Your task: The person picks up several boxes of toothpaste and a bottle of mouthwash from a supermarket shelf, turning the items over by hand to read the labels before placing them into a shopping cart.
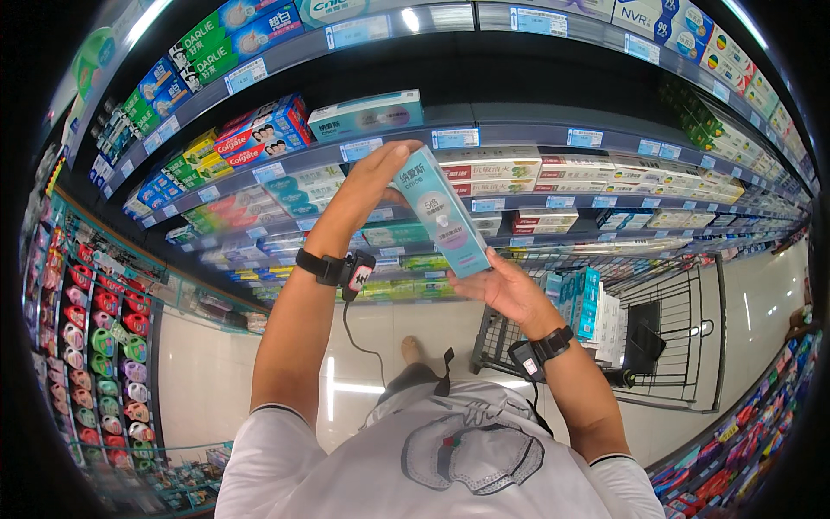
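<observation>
A teal Cnice toothpaste box [443, 211] is held at a slant between my two hands, before the shelves. My left hand [376, 178] grips its upper end, with the thumb over the top edge. At the lower right corner, my right hand [502, 282] supports the box with thumb and fingers. A similar teal box [366, 115] lies on the shelf just behind and above my left hand. Right of it, the shelf's price-tag rail [519, 135] runs behind the held box.
Colgate boxes [262, 133] and white-and-red toothpaste boxes [496, 170] fill nearby shelves. A wire shopping cart [674, 396] with teal boxes [585, 301] and white boxes [608, 331] stands to my right. Bottles line a rack [155, 363] at the left.
</observation>
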Demonstrator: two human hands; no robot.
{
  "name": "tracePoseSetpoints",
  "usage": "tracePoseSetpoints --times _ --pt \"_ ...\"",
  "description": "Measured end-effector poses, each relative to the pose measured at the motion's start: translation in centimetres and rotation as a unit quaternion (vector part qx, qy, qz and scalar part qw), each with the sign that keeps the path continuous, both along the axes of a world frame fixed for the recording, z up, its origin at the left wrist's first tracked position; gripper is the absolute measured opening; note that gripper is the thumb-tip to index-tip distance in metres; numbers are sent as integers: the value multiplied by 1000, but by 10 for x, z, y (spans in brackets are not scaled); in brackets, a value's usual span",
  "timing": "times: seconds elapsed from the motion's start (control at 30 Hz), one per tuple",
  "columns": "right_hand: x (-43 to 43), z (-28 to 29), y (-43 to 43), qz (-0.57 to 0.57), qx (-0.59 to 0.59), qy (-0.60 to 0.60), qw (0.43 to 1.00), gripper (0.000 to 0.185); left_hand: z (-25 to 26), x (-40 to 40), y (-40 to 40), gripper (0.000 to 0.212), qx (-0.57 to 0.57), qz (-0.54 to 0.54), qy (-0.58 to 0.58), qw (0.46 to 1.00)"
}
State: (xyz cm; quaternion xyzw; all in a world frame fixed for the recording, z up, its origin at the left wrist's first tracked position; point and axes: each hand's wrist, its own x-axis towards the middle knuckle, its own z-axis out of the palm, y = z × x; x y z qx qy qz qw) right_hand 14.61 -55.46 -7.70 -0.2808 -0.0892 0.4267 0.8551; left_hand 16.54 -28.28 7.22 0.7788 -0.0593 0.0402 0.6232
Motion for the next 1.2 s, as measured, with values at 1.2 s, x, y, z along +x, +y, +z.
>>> tracePoseSetpoints --times 1.2 --pt "24 54 -32 -70 -277 -254 924 53 -56 -50 25 57 -240 3 58 969"
